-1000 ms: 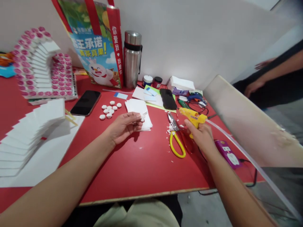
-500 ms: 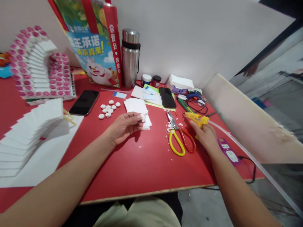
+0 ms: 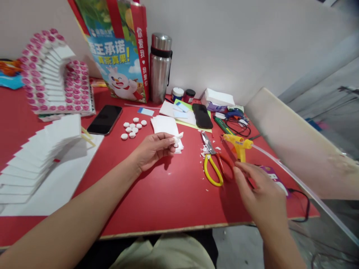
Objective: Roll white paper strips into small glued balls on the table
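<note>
My left hand (image 3: pixel 157 149) pinches a small white piece of folded paper (image 3: pixel 178 139) between thumb and fingertips, above the front of a stack of white paper sheets (image 3: pixel 166 126). My right hand (image 3: pixel 262 190) is open and holds nothing, its thumb and fingers loosely curved and apart. Just beyond it the yellow glue gun (image 3: pixel 238 142) stands on the table with a long clear glue stick (image 3: pixel 276 160) in its back. Between the hands lie scissors (image 3: pixel 213 170) with one yellow and one red handle, among white paper scraps (image 3: pixel 205 150).
Several round white pieces (image 3: pixel 131 129) lie left of the stack. A black phone (image 3: pixel 105 119), a steel flask (image 3: pixel 160 69), a printed bag (image 3: pixel 120 56) and a pink-and-white arch (image 3: pixel 36 74) stand or lie behind. Fanned white folded pieces (image 3: pixel 42 157) are at left. A purple power strip (image 3: pixel 273 175) is at right.
My right hand has let go of the glue gun and drawn back toward me, leaving it standing on the table. My left hand still holds the white piece. The view has shifted slightly.
</note>
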Tool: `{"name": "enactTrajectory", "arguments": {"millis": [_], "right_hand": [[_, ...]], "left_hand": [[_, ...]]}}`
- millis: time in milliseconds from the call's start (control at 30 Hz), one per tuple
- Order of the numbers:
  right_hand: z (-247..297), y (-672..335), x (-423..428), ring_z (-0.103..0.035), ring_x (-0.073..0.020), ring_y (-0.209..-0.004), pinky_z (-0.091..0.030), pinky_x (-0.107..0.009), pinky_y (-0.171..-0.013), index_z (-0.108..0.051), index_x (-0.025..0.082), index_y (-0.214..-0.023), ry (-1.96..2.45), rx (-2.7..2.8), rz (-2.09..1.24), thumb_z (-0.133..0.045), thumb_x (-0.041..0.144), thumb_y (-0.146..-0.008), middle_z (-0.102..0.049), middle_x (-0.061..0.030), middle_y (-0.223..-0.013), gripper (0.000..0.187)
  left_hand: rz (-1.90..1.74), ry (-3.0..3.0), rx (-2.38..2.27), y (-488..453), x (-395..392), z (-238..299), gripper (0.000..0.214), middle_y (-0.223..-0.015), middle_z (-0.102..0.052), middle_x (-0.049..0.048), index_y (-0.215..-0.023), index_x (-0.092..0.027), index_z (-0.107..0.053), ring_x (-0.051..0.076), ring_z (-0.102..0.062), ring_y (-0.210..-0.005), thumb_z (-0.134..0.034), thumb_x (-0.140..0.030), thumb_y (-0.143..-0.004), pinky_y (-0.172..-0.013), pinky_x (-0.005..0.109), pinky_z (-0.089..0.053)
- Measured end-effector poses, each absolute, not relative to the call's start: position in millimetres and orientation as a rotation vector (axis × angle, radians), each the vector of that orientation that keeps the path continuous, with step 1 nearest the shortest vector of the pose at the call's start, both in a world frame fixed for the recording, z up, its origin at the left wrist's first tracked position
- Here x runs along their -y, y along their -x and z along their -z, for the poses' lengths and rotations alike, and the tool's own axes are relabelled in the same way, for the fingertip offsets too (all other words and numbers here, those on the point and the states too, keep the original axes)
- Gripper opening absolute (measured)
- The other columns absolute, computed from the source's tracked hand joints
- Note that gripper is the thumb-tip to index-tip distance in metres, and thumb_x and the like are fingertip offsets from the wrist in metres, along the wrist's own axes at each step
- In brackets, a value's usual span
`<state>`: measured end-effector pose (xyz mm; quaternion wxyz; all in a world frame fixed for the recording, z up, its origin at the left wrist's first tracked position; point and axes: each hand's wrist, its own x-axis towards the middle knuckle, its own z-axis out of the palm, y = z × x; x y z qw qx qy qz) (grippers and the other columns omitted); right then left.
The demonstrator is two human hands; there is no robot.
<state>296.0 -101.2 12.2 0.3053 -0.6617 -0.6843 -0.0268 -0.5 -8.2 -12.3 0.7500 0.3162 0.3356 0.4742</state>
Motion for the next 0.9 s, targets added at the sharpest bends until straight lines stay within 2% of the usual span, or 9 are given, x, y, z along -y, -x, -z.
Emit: {"name": "enactTrajectory", "arguments": {"millis": [67,167,300,400,533,900], "right_hand": [[-25.2,-267.0,97.1,-0.072,-0.0273,-0.098,-0.057,-0.042,-0.088,-0.076,0.024,-0.105,1.634,1.728,-0.291,-0.062,0.044,-0.095,-0.076,-0.0111,-0.107,0.026],[-31.7,-229.0,65.4,-0.072,-0.0211,-0.08,-0.058,-0.034,-0.071,-0.077,0.024,-0.105,1.455,1.489,-0.941,-0.067,0.047,-0.091,-0.076,-0.0069,-0.093,0.029],[-21.7,-199.9,20.1,-0.069,-0.0177,-0.076,-0.054,-0.025,-0.059,-0.077,0.019,-0.086,1.27,1.23,-1.3,-0.078,0.048,-0.08,-0.073,-0.0056,-0.085,0.03],[-10.4,-192.5,9.0,-0.065,-0.0142,-0.068,-0.049,-0.022,-0.053,-0.075,0.017,-0.076,1.264,1.184,-1.418,-0.082,0.048,-0.076,-0.07,-0.0041,-0.075,0.031],[0.1,-194.7,13.0,-0.055,-0.0098,-0.054,-0.042,-0.021,-0.046,-0.073,0.018,-0.075,1.291,1.183,-1.467,-0.081,0.045,-0.075,-0.066,-0.0004,-0.066,0.028],[-0.7,-199.3,15.4,-0.049,-0.0098,-0.051,-0.039,-0.023,-0.046,-0.075,0.018,-0.076,1.32,1.291,-1.364,-0.076,0.036,-0.076,-0.063,0.0019,-0.062,0.018]], "left_hand": [[-1.008,-0.729,-0.749,-1.5,10.0,11.2,0.03,-0.074,-0.07,0.0042,-0.085,-0.01,-0.071,0.01,-0.062,-0.06,-0.091,-0.027,-0.07,-0.061,0.024,-0.055],[-0.991,-0.804,-0.775,-4.2,13.9,10.6,0.031,-0.076,-0.071,0.0039,-0.085,-0.011,-0.07,0.011,-0.064,-0.06,-0.091,-0.029,-0.07,-0.062,0.025,-0.056],[-0.915,-0.897,-0.787,-3.1,15.9,13.2,0.032,-0.07,-0.069,0.0032,-0.092,-0.014,-0.068,0.014,-0.065,-0.059,-0.087,-0.036,-0.076,-0.056,0.027,-0.056],[-0.879,-0.932,-0.816,0.0,13.7,15.9,0.032,-0.069,-0.07,0.0047,-0.095,-0.014,-0.068,0.016,-0.067,-0.059,-0.085,-0.037,-0.078,-0.056,0.029,-0.057],[-0.866,-0.966,-0.828,1.3,11.5,17.6,0.031,-0.07,-0.071,0.0058,-0.094,-0.014,-0.069,0.015,-0.067,-0.058,-0.085,-0.035,-0.079,-0.058,0.029,-0.058],[-0.851,-0.986,-0.828,-0.6,13.7,17.9,0.03,-0.069,-0.07,0.0054,-0.094,-0.014,-0.069,0.016,-0.068,-0.06,-0.085,-0.035,-0.078,-0.059,0.03,-0.058]]}}
